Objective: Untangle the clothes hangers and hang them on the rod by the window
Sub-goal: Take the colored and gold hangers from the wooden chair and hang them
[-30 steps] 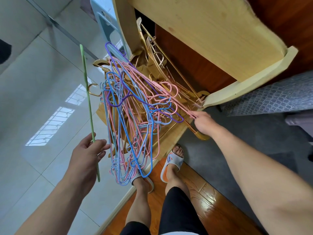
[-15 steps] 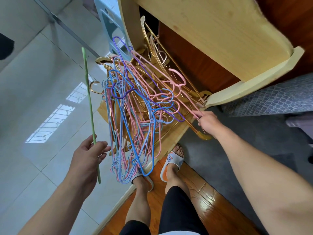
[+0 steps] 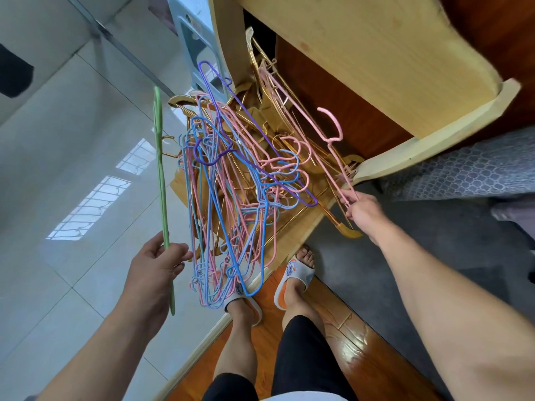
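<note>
A tangled heap of pink, blue, purple and gold hangers point(image 3: 231, 198) lies on a low wooden shelf point(image 3: 292, 238) in front of me. My right hand point(image 3: 362, 211) pinches one end of a pink hanger point(image 3: 330, 146), whose hook stands free above the right side of the heap. My left hand point(image 3: 156, 273) grips a green hanger point(image 3: 160, 175), seen edge-on and held upright to the left of the heap. No rod shows in this view.
A pale wooden board point(image 3: 376, 53) slants over the shelf at top right. A light blue plastic stool point(image 3: 199, 50) stands behind the heap. My sandalled feet point(image 3: 292, 276) stand on wood flooring beside a grey rug point(image 3: 434, 241); glossy tiles point(image 3: 58, 169) spread left.
My right hand has drawn the pink hanger up and to the right, so its hook now stands clear of the heap. The green hanger stays held in my left hand.
</note>
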A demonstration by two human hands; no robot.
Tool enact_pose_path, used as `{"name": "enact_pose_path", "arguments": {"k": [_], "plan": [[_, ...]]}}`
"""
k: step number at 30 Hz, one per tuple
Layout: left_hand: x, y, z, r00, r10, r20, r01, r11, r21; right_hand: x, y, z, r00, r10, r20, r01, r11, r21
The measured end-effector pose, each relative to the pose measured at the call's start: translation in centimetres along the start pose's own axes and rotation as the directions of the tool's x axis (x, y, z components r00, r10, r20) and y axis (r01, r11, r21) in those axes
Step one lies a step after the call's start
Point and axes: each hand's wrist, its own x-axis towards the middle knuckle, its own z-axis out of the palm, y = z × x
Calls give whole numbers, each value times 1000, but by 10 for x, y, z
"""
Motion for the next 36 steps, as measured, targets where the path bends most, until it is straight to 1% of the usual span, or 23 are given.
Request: {"name": "enact_pose_path", "arguments": {"k": [5, 9, 11, 13, 15, 16, 18, 19, 22, 24, 27, 29, 30, 31, 32, 34, 36], "plan": [[-11, -1, 2, 1000, 2, 4, -2, 1000, -25, -21, 23, -11, 1000, -8, -16, 9, 997, 81], [-29, -1, 4, 1000, 12, 4, -12, 999, -49, -62, 35, -14, 996, -48, 75, 47, 999, 15], [-44, 1, 4, 1000, 0, 4, 0, 997, -82, -91, 28, -8, 987, -84, 135, 87, 996, -12], [-67, 3, -5, 1000, -18, -25, 15, 991, -134, -126, 2, -3, 966, -147, 213, 161, 986, -47], [-80, 3, -13, 997, -41, -59, 28, 980, -196, -154, -28, 5, 936, -183, 300, 205, 978, -44], [-91, 4, -21, 996, -36, -85, 15, 973, -231, -170, -46, 11, 911, -198, 362, 231, 972, -51], [-110, 6, -32, 991, 9, -134, -40, 973, -228, -193, -78, 20, 870, -243, 429, 294, 954, -56], [-131, 14, -58, 980, 45, -196, -93, 965, -246, -216, -108, 33, 829, -290, 479, 357, 933, -52], [-158, 16, -97, 969, 134, -209, -186, 949, -254, -270, -159, 39, 762, -351, 545, 455, 888, -65], [-171, 16, -141, 960, 174, -220, -235, 926, -295, -315, -188, 46, 699, -403, 590, 535, 843, -58], [-184, 13, -214, 950, 210, -231, -290, 867, -405, -372, -217, 66, 626, -499, 599, 680, 726, -105], [-187, 6, -262, 948, 221, -229, -309, 811, -496, -407, -235, 92, 606, -520, 601, 718, 683, -133], [-189, 1, -286, 945, 233, -230, -323, 778, -539, -423, -240, 108, 608, -512, 607, 714, 687, -136], [-193, -4, -315, 940, 252, -230, -340, 749, -569, -437, -244, 131, 613, -519, 595, 715, 685, -139], [-194, -11, -343, 936, 271, -223, -351, 730, -586, -451, -247, 154, 633, -524, 569, 713, 681, -167], [-201, -22, -400, 938, 283, -200, -346, 726, -594, -476, -249, 202, 662, -550, 510, 715, 667, -208], [-209, -31, -456, 937, 281, -210, -351, 741, -573, -500, -254, 248, 662, -556, 503, 698, 701, -145]]}}
